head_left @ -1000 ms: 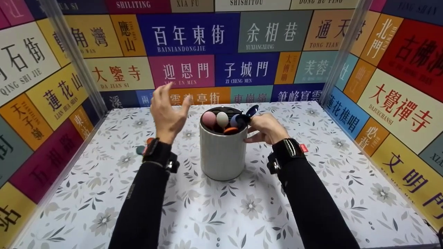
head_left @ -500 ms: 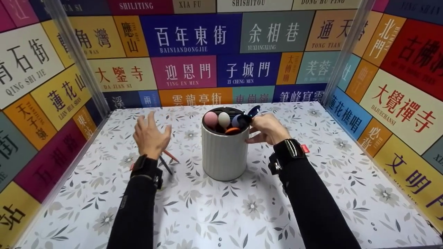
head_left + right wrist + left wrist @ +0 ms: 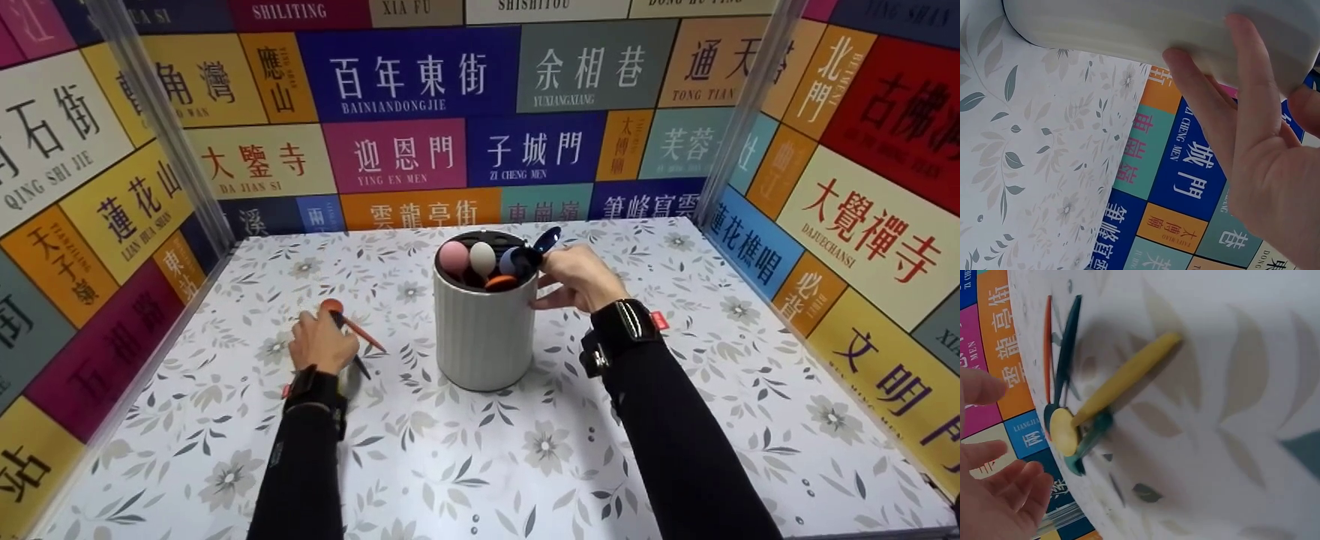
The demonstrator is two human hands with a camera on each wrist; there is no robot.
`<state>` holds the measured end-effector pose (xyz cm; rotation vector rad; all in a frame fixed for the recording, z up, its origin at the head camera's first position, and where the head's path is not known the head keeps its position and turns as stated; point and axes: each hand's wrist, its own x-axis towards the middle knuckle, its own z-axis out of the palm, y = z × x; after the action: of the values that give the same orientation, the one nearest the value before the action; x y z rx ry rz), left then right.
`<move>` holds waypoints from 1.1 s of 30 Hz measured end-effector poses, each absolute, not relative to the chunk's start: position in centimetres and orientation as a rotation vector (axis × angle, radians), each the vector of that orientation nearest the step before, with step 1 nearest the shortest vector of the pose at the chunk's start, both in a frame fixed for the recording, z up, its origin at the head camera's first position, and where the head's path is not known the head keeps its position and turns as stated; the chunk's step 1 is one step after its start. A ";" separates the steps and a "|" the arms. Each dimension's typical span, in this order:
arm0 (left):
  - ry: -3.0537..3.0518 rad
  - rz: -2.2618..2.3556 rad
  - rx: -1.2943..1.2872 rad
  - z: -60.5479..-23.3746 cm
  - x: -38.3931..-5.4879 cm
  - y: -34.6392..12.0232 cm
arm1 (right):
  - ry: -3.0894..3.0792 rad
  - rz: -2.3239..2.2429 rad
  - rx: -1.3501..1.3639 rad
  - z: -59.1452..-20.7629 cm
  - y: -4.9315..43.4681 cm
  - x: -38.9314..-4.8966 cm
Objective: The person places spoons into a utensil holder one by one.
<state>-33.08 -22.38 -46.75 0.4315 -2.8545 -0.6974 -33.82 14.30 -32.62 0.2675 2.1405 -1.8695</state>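
Note:
A white ribbed canister [image 3: 484,337] stands upright, filled with spoons whose pink [image 3: 454,257], white and blue heads show at its mouth. A glossy dark blue spoon [image 3: 547,240] leans out at the right rim. My right hand [image 3: 581,277] holds the canister's right side, fingertips against its wall in the right wrist view. At left, my left hand [image 3: 322,341] hovers over loose spoons, fingers loosely bent and apart from them in the left wrist view. There lie a yellow spoon [image 3: 1129,379], an orange spoon [image 3: 1048,349], a dark teal spoon [image 3: 1068,349] and a green piece [image 3: 1092,436], partly covered.
The table [image 3: 480,465] has a white leaf-and-flower covering. Panels of coloured signs [image 3: 409,75] enclose it at the back and both sides, with clear corner strips [image 3: 161,127] where they meet.
My left hand has come down and towards me from its raised place, its fingers now bent over the loose spoons. My right hand and the canister have stayed in place.

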 end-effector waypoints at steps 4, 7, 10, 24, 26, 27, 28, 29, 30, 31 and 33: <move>-2.921 -0.750 0.529 -47.4 -33.0 -22.3 | 2.142 -1.872 0.264 -32.5 14.2 -33.8; -2.922 -0.749 0.572 -47.8 -33.1 -22.3 | 2.134 -1.886 0.256 -32.6 14.1 -33.8; -2.911 -0.749 0.584 -48.2 -33.1 -22.3 | 2.125 -1.893 0.251 -32.6 14.2 -33.8; -2.945 -0.821 0.741 -47.4 -33.1 -21.4 | 2.135 -1.878 0.248 -32.6 14.1 -33.8; -2.931 -0.849 0.777 -47.2 -33.2 -21.3 | 2.143 -1.873 0.250 -32.5 14.1 -33.7; -2.924 -0.865 0.788 -47.1 -33.2 -21.2 | 2.147 -1.869 0.251 -32.5 14.2 -33.7; -2.913 -0.885 0.797 -47.0 -33.3 -21.2 | 2.151 -1.866 0.251 -32.5 14.2 -33.7; -2.896 -0.909 0.807 -47.0 -33.4 -21.1 | 2.152 -1.863 0.250 -32.5 14.2 -33.6; -2.881 -0.939 0.816 -46.9 -33.4 -21.1 | 2.152 -1.862 0.251 -32.5 14.2 -33.6; -2.861 -0.976 0.819 -46.9 -33.5 -21.1 | 2.152 -1.861 0.251 -32.5 14.2 -33.6; -2.818 -1.056 0.820 -46.7 -33.5 -21.2 | 2.146 -1.865 0.248 -32.4 14.2 -33.6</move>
<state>-33.49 -21.17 -46.74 0.8200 -2.8181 -1.0556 -33.60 14.25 -32.44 0.2484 2.1462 -1.8652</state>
